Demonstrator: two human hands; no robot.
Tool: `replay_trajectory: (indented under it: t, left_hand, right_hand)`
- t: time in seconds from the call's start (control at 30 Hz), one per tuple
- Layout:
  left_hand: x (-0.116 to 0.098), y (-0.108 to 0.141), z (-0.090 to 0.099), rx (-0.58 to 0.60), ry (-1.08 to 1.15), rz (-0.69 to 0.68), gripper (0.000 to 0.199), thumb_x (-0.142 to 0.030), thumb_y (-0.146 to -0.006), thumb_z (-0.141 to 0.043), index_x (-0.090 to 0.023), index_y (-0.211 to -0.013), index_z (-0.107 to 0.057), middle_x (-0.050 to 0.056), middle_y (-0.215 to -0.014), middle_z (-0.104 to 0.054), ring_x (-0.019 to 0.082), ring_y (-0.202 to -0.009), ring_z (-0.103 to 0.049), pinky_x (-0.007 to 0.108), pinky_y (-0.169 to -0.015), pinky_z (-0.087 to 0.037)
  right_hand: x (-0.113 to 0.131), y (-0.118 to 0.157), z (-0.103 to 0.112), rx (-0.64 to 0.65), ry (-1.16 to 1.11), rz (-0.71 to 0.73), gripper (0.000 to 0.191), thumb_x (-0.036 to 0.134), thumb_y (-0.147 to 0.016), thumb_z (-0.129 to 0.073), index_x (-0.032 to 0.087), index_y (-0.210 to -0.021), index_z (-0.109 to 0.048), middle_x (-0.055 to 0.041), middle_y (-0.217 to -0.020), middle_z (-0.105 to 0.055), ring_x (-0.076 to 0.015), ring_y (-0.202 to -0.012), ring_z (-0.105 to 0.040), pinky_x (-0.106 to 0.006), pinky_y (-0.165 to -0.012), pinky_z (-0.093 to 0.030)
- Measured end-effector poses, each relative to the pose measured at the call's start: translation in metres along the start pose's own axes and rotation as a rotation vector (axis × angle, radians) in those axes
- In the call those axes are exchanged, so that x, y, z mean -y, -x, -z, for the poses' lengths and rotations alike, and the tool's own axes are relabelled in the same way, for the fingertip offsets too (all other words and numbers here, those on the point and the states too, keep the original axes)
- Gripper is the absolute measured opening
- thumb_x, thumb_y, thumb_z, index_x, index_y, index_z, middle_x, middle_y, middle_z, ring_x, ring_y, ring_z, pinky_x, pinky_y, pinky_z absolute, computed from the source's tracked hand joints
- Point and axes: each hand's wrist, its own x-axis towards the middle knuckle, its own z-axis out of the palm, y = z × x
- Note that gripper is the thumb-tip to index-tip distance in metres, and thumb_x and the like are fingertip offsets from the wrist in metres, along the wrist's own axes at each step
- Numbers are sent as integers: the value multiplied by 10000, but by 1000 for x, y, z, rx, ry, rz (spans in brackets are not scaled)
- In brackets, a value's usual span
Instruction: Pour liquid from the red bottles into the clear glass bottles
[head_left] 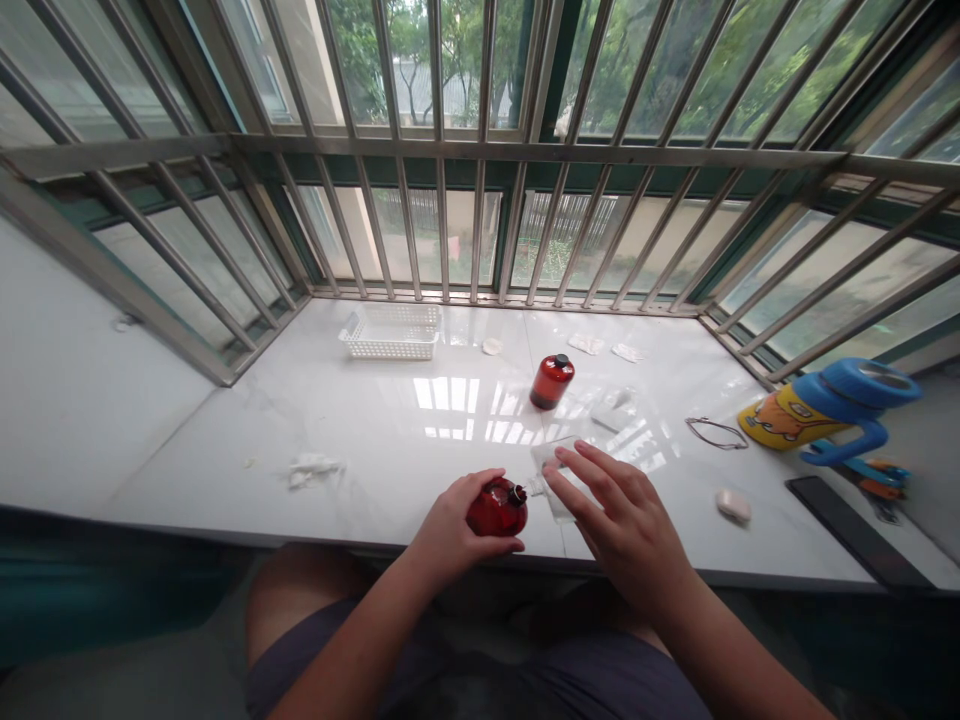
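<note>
Our left hand (453,522) grasps one red bottle (498,512), presumably against tipping; beside it, our right hand (628,512) spreads, perhaps touching clear plastic (543,456).

The left forearm (360,630) is slanting inward and away from the body, and the left hand (450,520) is curving into a firm C-shaped grip, its digits wrapping round on the far and near sides. The right forearm (742,640) is angling in from the opposite side. The right hand (619,505) is hovering palm down, its fingers spreading slightly and pointing toward the left hand, while its thumb is hiding from view.
</note>
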Motion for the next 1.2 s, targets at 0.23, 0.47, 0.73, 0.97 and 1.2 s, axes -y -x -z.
replay_trajectory:
  t: [0.23, 0.47, 0.73, 0.97, 1.2]
  left_hand:
    - [0, 0, 0, 1, -3, 4, 907, -398, -633, -1033, -296, -1439, -630, 88, -1419, -709, 335, -1305, -673, 489, -1159, -536]
    - [-2, -1, 1, -4, -3, 1, 900, -400, -636, -1031, -298, -1437, -634, 87, -1409, -714, 335, -1296, -678, 492, -1155, -540]
    - [-3, 0, 1, -9, 0, -3, 897, -401, -632, -1033, -298, -1431, -638, 84, -1409, -717, 335, -1295, -679, 501, -1151, -545]
    - [-3, 0, 1, -2, 2, 14, 900, -393, -633, -1033, -297, -1433, -632, 85, -1416, -710, 333, -1303, -673, 493, -1157, -540]
    - [-2, 0, 1, -1, -2, 2, 901, -391, -637, -1035, -294, -1435, -629, 84, -1416, -710, 329, -1302, -673, 492, -1160, -535]
  right_hand:
    - [0, -3, 4, 6, -4, 14, 418, 34, -1059, -547, 204, -1426, -648, -140, -1475, -670, -357, -1440, -555, -498, -1078, -465]
    - [0, -6, 5, 2, 4, 23, 410, 43, -1064, -544, 217, -1419, -650, -133, -1472, -675, -346, -1444, -555, -482, -1081, -460]
    - [-1, -8, 7, 13, 5, 41, 428, 28, -1040, -555, 204, -1415, -664, -142, -1480, -668, -360, -1441, -558, -491, -1082, -453]
    - [-1, -8, 7, 14, 12, 39, 434, 31, -1044, -550, 226, -1416, -661, -119, -1490, -667, -340, -1451, -551, -481, -1106, -449]
    - [-1, -10, 9, 13, 15, 49, 422, 52, -1063, -529, 221, -1428, -656, -121, -1492, -668, -342, -1457, -548, -490, -1098, -458]
